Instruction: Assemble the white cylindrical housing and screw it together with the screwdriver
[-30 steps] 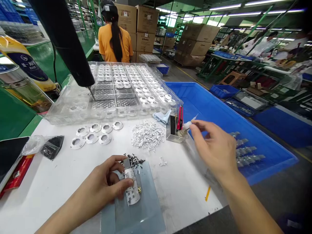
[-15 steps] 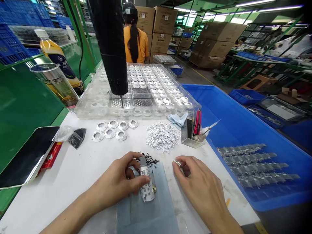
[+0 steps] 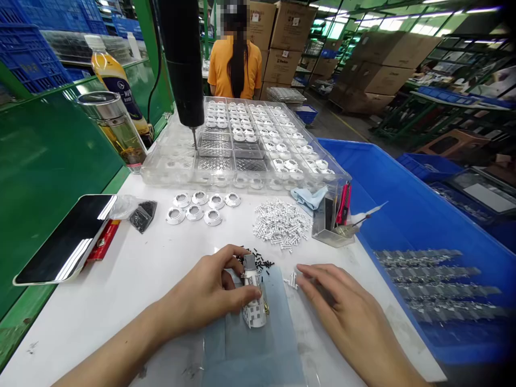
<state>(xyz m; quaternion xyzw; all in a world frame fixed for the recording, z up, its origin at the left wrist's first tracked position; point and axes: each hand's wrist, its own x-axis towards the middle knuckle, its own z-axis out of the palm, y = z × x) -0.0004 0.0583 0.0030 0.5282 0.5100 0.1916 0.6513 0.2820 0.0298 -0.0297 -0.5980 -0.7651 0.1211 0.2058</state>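
My left hand (image 3: 209, 293) grips a small white part (image 3: 255, 301) with a grey top, held down on a grey mat (image 3: 250, 338) at the near edge of the white table (image 3: 133, 279). My right hand (image 3: 342, 317) lies on the table just right of the mat, its fingertips touching a small white clip (image 3: 291, 280). A scatter of tiny black screws (image 3: 258, 260) lies just beyond the held part. Farther back are a heap of white clips (image 3: 280, 223) and several round white rings (image 3: 201, 207).
A black hanging screwdriver (image 3: 182, 64) dangles over a clear tray of rings (image 3: 245, 145). A phone (image 3: 68, 239), a bag of black parts (image 3: 139, 212) and a bottle (image 3: 113, 70) are at left. A blue bin (image 3: 407, 215) holds metal strips at right; a clear tool holder (image 3: 334, 223) stands near it. A person in orange (image 3: 236, 62) stands behind.
My right hand came back from the tool holder at the bin's edge to the table beside the mat and reached the white clip. My left hand kept its hold on the white part.
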